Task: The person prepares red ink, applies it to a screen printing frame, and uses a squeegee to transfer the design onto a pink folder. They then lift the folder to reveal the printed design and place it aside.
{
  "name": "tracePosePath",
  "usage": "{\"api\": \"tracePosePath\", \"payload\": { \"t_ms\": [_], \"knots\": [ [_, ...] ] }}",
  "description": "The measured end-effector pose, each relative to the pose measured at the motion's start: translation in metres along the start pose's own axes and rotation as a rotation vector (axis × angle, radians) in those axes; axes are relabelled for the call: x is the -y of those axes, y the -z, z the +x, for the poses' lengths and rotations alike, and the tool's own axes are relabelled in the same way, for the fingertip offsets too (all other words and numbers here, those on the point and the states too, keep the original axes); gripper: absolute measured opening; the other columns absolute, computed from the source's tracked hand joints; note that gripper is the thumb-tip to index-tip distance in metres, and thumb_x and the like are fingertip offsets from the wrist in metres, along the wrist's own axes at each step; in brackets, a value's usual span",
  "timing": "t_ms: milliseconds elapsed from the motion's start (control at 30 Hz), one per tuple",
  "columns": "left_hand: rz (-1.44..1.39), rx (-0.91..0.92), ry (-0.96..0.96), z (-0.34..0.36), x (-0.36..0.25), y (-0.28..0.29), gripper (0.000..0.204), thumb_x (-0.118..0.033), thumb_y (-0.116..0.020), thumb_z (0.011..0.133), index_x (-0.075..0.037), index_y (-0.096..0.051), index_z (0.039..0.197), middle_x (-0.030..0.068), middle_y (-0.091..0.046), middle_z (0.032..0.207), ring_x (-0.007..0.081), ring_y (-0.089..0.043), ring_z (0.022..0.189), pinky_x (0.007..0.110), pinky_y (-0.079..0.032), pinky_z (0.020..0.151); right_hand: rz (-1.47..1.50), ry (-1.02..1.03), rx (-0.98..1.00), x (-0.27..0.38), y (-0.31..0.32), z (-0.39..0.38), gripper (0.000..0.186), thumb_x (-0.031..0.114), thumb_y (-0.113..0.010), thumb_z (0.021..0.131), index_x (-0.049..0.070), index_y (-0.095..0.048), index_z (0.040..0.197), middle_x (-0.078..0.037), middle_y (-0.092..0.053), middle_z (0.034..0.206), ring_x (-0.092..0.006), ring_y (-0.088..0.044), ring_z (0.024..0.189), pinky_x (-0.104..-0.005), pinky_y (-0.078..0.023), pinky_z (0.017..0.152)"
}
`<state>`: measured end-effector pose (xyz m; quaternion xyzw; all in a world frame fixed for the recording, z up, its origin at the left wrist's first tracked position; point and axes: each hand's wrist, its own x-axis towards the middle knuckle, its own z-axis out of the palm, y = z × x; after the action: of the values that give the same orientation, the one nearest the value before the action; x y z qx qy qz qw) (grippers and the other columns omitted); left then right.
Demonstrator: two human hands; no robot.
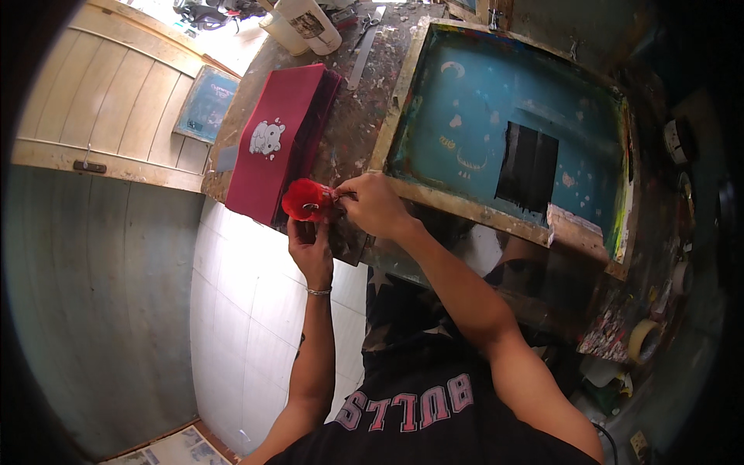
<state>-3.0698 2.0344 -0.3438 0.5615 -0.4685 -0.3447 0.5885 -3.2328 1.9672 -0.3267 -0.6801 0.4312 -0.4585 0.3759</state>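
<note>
My left hand (308,244) grips a red cup (302,200) from below, near the worktable's front edge. My right hand (370,203) is closed in a pinch at the cup's right side, on a small dark, thin thing that I cannot make out. Just behind the cup lies a stack of maroon sheets (277,101), the top one printed with a white cartoon animal. To the right rests a wooden-framed blue screen (453,108) with a dark rectangle on it and a pale wooden block at its near corner.
The paint-stained worktable (356,116) holds white jugs (308,23), scissors (366,27) and a metal ruler (364,54). A small framed screen (203,101) leans by wooden shutters (93,93) at left. Tape rolls (643,341) are at right; pale tiled floor (240,310) shows below.
</note>
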Motion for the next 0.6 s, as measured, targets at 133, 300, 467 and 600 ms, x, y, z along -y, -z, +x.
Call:
{"api": "tracePosePath", "payload": {
  "t_ms": [133, 300, 467, 600],
  "knots": [
    [-0.039, 0.082, 0.000, 0.001, 0.005, 0.020, 0.055, 0.009, -0.069, 0.094, 0.002, -0.050, 0.144, 0.0119, -0.061, 0.138, 0.0204, -0.059, 0.128, 0.034, -0.048, 0.109, 0.207, -0.227, -0.116, 0.022, 0.018, -0.016, 0.019, 0.004, -0.067, 0.089, 0.001, -0.079, 0.104, -0.017, -0.078, 0.090, -0.0171, -0.076, 0.082, -0.0298, -0.057, 0.074],
    [-0.093, 0.129, -0.004, 0.005, 0.011, 0.029, 0.056, 0.010, -0.071, 0.092, 0.001, -0.051, 0.143, 0.0098, -0.062, 0.137, 0.0196, -0.059, 0.128, 0.034, -0.048, 0.108, 0.558, -0.298, -0.325, 0.024, 0.018, -0.016, 0.021, -0.001, -0.065, 0.094, -0.005, -0.074, 0.112, -0.010, -0.079, 0.096, -0.0130, -0.074, 0.086, -0.0249, -0.057, 0.077],
    [-0.033, 0.091, -0.023, 0.004, 0.014, 0.028, 0.055, 0.011, -0.072, 0.090, 0.001, -0.052, 0.141, 0.0098, -0.062, 0.135, 0.0202, -0.061, 0.127, 0.034, -0.050, 0.107, 1.158, -0.396, -0.389, 0.027, 0.005, -0.007, 0.027, -0.007, -0.063, 0.094, -0.007, -0.066, 0.120, -0.012, -0.076, 0.105, -0.0138, -0.073, 0.094, -0.0243, -0.057, 0.084],
    [-0.063, 0.052, 0.039, 0.002, 0.014, 0.025, 0.055, 0.012, -0.071, 0.090, 0.000, -0.052, 0.141, 0.0113, -0.062, 0.135, 0.0205, -0.062, 0.125, 0.034, -0.051, 0.106, 1.429, -0.349, -0.534, 0.031, -0.013, 0.003, 0.023, -0.009, -0.064, 0.094, -0.005, -0.063, 0.117, -0.010, -0.073, 0.106, -0.0157, -0.072, 0.093, -0.0252, -0.058, 0.083]
  ]
}}
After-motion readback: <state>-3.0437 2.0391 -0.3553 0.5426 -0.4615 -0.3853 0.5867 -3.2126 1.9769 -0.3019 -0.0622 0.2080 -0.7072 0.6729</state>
